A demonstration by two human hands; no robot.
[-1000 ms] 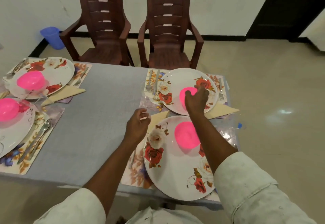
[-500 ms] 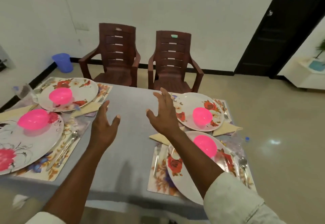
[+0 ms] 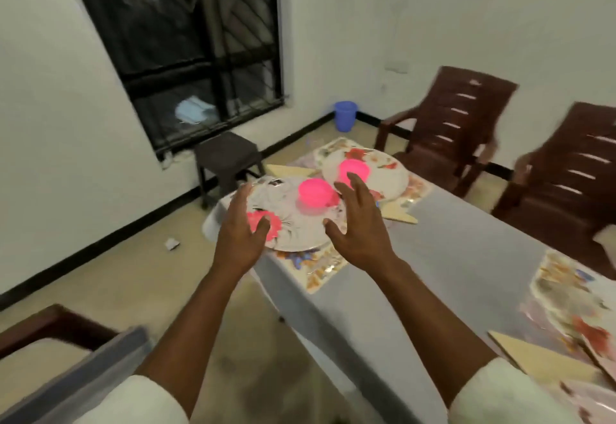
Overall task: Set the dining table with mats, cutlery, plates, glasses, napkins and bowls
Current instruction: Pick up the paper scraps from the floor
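Both my hands are raised in front of me, fingers spread, holding nothing. My left hand hovers before the near floral plate, which carries a pink bowl. My right hand is beside that bowl, over the grey table. Behind it a second floral plate holds another pink bowl. Patterned mats lie under the plates, and a beige napkin sits between the settings. At the right edge, another mat and napkin show, blurred.
Two brown plastic chairs stand behind the table. A dark stool sits under the barred window, a blue bucket in the corner. A chair arm is at lower left. White scrap of paper lies on the floor.
The view has swung left, toward the window side of the table. Both open hands now hover near the left-hand plates instead of over the table's middle.
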